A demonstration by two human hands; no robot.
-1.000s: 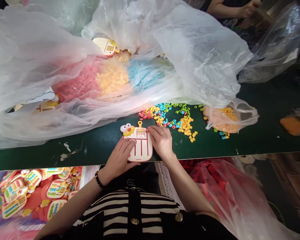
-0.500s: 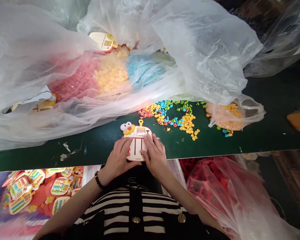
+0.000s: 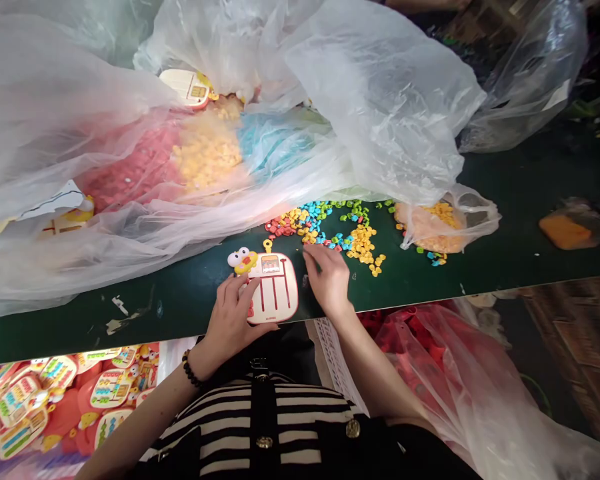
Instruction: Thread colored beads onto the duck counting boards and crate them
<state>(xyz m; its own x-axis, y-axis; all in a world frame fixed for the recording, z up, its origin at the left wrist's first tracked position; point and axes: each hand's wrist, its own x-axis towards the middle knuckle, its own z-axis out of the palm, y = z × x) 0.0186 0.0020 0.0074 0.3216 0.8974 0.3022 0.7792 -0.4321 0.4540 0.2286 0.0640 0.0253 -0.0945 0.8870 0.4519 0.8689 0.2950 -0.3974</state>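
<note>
A white toy board (image 3: 275, 293) with red slots, a small picture window and a yellow duck-like head with big eyes (image 3: 243, 260) lies flat on the green table. My left hand (image 3: 233, 307) grips its left side, fingers over the face and thumb along the bottom edge. To the right of the board, my right hand (image 3: 329, 277) hovers at the near side of a scatter of small coloured plastic pieces (image 3: 325, 223). Its fingers are curled, thumb and forefinger apart, with nothing visible between them. Yellow pieces (image 3: 364, 243) lie just beyond that hand.
Clear plastic sheeting (image 3: 210, 207) covers heaps of red, yellow and blue pieces at the back. A knotted bag (image 3: 437, 227) of orange-yellow pieces lies to the right. Finished-looking toys (image 3: 23, 400) fill a box below left; red parts in plastic (image 3: 425, 353) lie below right.
My right hand has let go of the board's right edge and moved right and up toward the loose pieces. My left hand stays on the board. The view has shifted slightly.
</note>
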